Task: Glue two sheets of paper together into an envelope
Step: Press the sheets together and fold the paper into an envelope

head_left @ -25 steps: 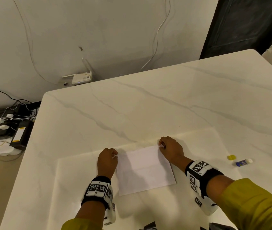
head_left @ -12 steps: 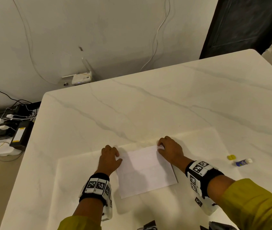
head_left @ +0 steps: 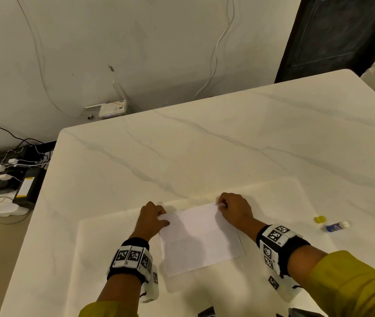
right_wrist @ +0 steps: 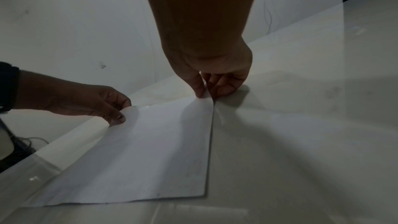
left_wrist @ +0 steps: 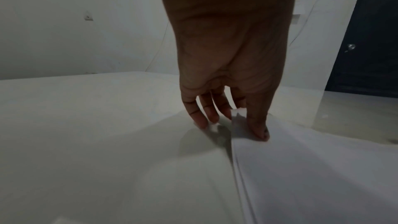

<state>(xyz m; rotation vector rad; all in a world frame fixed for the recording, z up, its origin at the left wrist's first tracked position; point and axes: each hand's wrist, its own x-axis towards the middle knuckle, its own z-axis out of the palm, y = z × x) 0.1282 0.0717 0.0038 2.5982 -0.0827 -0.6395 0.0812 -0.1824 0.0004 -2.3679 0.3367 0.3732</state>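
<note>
A white paper rectangle (head_left: 201,237), two sheets laid one on the other, lies on the marble table (head_left: 205,152) in front of me. My left hand (head_left: 153,216) pinches its far left corner, thumb on top, fingers behind the lifted edge (left_wrist: 239,117). My right hand (head_left: 232,208) pinches the far right corner (right_wrist: 206,94) between thumb and fingers. In the right wrist view the paper (right_wrist: 159,151) lies flat apart from the two raised corners, and the left hand (right_wrist: 90,103) shows at the left. A glue stick (head_left: 336,226) lies uncapped to the right, its yellow cap (head_left: 319,219) beside it.
A large pale mat (head_left: 104,248) lies under the paper. Off the table's left edge the floor holds a tangle of cables, chargers and boxes (head_left: 10,175). A white router (head_left: 112,109) sits by the wall behind the table. A dark door (head_left: 342,35) stands at the back right.
My left hand went from resting beside the paper to pinching its far left corner with the thumb on top. The right hand stayed at the far right corner. The paper barely shifted.
</note>
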